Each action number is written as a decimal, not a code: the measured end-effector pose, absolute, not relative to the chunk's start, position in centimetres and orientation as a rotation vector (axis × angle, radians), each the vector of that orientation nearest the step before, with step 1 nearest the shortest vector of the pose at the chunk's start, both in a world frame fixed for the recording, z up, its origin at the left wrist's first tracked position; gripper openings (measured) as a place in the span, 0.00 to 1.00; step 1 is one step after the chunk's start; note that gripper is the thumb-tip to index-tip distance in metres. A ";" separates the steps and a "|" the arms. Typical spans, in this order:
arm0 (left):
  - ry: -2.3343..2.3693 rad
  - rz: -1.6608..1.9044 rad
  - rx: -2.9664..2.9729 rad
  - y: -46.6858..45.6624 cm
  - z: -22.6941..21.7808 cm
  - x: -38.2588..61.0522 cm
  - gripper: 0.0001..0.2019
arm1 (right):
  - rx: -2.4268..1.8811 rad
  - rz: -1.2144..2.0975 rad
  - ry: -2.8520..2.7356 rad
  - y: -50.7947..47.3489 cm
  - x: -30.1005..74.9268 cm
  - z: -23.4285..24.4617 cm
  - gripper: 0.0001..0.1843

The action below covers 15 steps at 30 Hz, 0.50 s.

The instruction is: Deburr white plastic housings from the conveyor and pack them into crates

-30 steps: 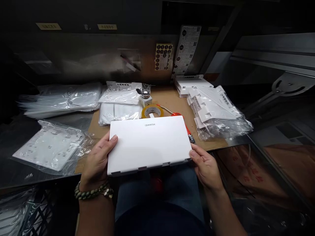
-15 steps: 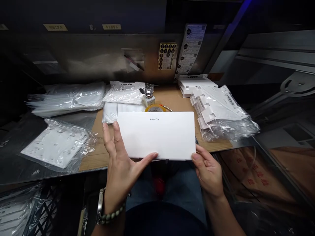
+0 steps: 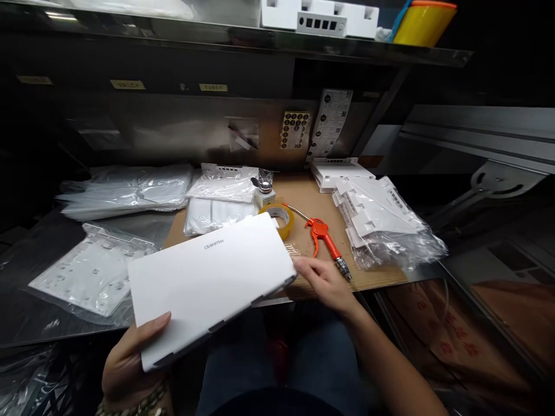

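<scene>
Most of the fingers of the left hand (image 3: 130, 361) are out of sight beneath a white panel (image 3: 208, 283), and the left wrist, with a beaded bracelet (image 3: 150, 401), runs off the bottom edge. The panel covers part of a yellow tape roll (image 3: 288, 225). On a shelf (image 3: 173, 33) above, a white ported part (image 3: 323, 22) and a yellow container (image 3: 422, 23) are cut off by the top edge. Lettering on the wall labels (image 3: 128, 85) is too blurred to read.

The work surface is dark, with a brown board (image 3: 299, 188) on it. To the left lie stacked clear bags (image 3: 130, 188) and a bagged white plate (image 3: 91, 274); to the right, a pile of white parts (image 3: 381, 199) partly in plastic. An orange air gun (image 3: 321, 228) rests on the board, near the right hand (image 3: 327, 283). The room is dim, with a metal wall (image 3: 173, 124) behind the surface.

The panel is held tilted over the near edge of the surface, its "HUAWEI" lettering upside down to the wearer. The left hand grips its near left corner, thumb flat on top. The right hand, slightly blurred, is nearly closed, pinching the panel's right end.
</scene>
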<state>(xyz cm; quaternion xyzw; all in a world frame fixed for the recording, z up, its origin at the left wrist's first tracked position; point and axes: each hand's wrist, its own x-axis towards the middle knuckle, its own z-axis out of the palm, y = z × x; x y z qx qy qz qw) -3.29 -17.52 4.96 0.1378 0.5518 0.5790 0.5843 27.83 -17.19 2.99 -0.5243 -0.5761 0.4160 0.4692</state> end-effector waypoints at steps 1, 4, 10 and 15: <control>1.290 1.405 0.308 -17.5 5.0 -3.6 0.40 | -1.416 0.886 -1.532 -15.4 28.3 3.2 0.22; 1.290 1.529 0.305 -17.5 5.7 -4.3 0.39 | -1.817 0.427 -1.749 -9.2 29.3 3.8 0.20; 1.266 1.602 0.342 -18.2 6.2 -4.9 0.35 | -2.151 0.267 -1.978 -0.5 26.5 4.3 0.12; 1.202 1.537 0.200 -18.3 5.6 -5.7 0.36 | -2.178 0.180 -2.097 0.4 25.3 4.9 0.10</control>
